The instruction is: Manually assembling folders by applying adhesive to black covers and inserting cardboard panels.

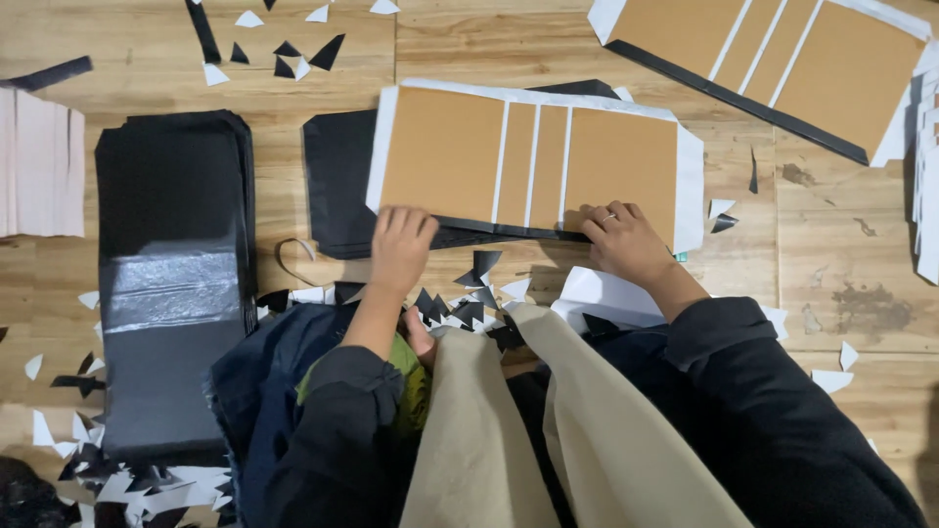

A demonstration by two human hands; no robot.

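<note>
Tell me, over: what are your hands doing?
Left hand and right hand both pressing the near edge of the brown board cover. Black sheet beneath. Paper scraps by the knees.

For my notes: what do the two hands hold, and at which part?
Both the left hand and the right hand press the near edge of the brown board sheet; neither lifts it.

Dark sleeves on both arms, cuffs loose at the wrists. Thin ring on the right hand (pixel 626 244). Blue denim over the lap, tan apron across it.
</note>
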